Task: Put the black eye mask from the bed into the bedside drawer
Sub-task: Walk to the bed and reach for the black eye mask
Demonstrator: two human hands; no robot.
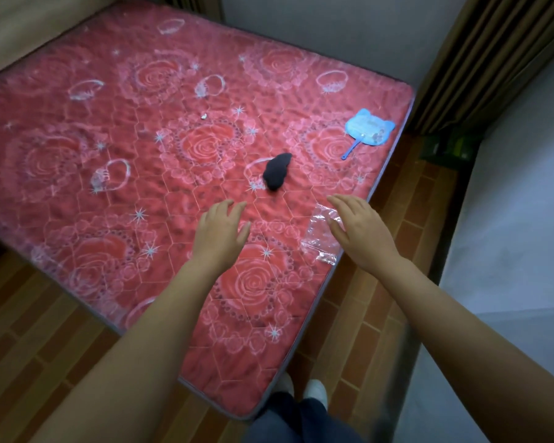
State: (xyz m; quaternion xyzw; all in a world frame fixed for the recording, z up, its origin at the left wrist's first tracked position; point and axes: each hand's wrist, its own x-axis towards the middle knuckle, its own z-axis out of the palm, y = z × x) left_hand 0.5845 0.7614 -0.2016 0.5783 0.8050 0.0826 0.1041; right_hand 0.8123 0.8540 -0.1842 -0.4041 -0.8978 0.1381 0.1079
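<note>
While black eye mask [276,171] lies on bed [77,161] | both hands empty, fingers spread: L [219,231], R [359,230]

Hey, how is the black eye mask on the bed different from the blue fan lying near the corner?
The black eye mask is dark, soft and bunched into a lump; the blue fan is pale, flat and stiff-looking, with cat ears. The fan has a thin handle; the mask shows none. The mask lies just beyond both open hands, while the fan sits farther off near the mattress edge. Both rest untouched on the red bedspread.
</note>
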